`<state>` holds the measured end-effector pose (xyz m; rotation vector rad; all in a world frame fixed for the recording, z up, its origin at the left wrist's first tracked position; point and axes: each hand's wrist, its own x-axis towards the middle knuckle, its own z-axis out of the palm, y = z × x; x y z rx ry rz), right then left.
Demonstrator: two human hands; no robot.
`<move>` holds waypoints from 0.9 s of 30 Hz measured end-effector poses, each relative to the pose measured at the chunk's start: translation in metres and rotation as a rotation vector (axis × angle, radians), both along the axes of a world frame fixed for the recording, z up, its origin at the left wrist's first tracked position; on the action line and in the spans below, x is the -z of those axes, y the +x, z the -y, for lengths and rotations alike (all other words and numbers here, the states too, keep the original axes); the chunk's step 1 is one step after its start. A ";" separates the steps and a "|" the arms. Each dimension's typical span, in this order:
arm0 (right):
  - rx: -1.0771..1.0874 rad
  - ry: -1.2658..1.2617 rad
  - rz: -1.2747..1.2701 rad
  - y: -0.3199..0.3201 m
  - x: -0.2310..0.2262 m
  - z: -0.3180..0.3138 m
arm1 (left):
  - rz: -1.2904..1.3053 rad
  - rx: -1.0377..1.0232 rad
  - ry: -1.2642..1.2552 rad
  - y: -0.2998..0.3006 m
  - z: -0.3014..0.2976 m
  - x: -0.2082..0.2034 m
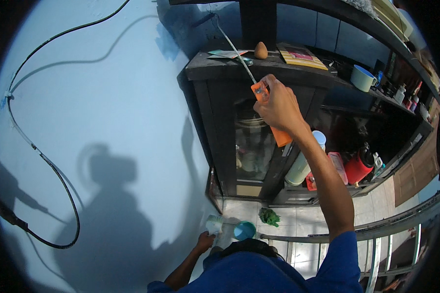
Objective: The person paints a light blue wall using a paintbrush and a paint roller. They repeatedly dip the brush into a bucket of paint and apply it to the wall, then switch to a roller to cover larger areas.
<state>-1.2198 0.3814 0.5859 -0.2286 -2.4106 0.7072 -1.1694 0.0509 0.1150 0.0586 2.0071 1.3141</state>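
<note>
My right hand (281, 105) is raised in front of the dark cabinet and closed around a long orange power strip (282, 137). A whitish cord (234, 49) runs from its upper end, over the cabinet top, to the wall. Low down beside the light blue wall (132, 97), my left hand (206, 242) grips a wide paintbrush (214, 223) with pale bristles. Its handle is mostly hidden in my fingers. A teal bucket (244, 230) stands below, just right of the brush.
The dark cabinet (212, 112) carries a brown egg-shaped object (261, 51) and a yellow-edged booklet (303, 57). Rightward are a light blue mug (363, 78) and a red flask (359, 166). A metal ladder (376, 254) stands lower right. A black cable (58, 171) hangs along the wall.
</note>
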 end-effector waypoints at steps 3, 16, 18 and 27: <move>0.005 0.112 0.036 -0.010 -0.008 -0.005 | 0.018 -0.021 0.005 -0.001 -0.003 0.015; -0.015 0.596 0.152 -0.023 -0.041 -0.001 | 0.077 -0.089 -0.008 0.004 0.004 0.033; -0.036 0.576 0.117 0.006 -0.033 0.009 | -0.065 -0.020 -0.107 0.003 0.007 0.035; 0.010 0.606 0.148 -0.020 -0.050 -0.012 | 0.075 -0.053 0.016 -0.009 -0.017 0.005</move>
